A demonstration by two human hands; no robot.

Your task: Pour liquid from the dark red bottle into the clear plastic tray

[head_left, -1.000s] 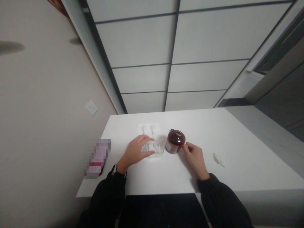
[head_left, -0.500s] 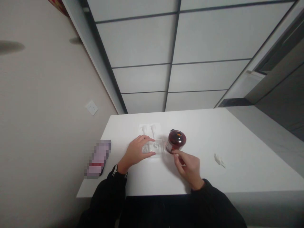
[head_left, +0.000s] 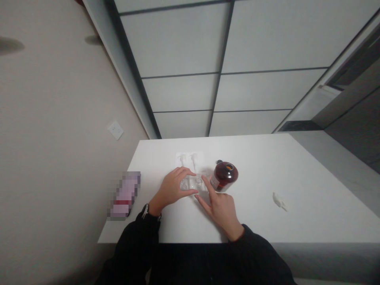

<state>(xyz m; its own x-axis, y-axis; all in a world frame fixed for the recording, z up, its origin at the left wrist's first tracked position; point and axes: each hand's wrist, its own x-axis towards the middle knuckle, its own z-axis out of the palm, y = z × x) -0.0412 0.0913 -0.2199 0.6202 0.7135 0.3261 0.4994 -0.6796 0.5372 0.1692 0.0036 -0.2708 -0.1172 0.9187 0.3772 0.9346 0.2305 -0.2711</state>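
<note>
A small clear plastic box (head_left: 192, 183) with round hollows lies on the white table, its contents too faint to make out. My left hand (head_left: 172, 186) spans its left part, thumb along the near side and fingers along the far side. Over the box's right end, my right hand (head_left: 221, 208) has thumb and index finger spread apart, the index tip touching or just above it. Close to the right hand stands a dark amber bottle (head_left: 226, 174) with an uncovered round mouth and a pale label. Behind the box, a whitish tray (head_left: 200, 155) holds two white pieces with narrow stems.
A small black object (head_left: 219, 162) sits behind the bottle. Crumpled white tissue (head_left: 280, 201) lies to the right. A blurred purple rectangular object (head_left: 126, 196) rests near the table's left edge, beside the wall (head_left: 59, 138). Panelled doors (head_left: 181, 93) rise beyond the table.
My right hand has left the bottle's lower side and moved left to the clear box, its thumb and index finger spreading. My left hand keeps its place on the box. The view has shifted slightly.
</note>
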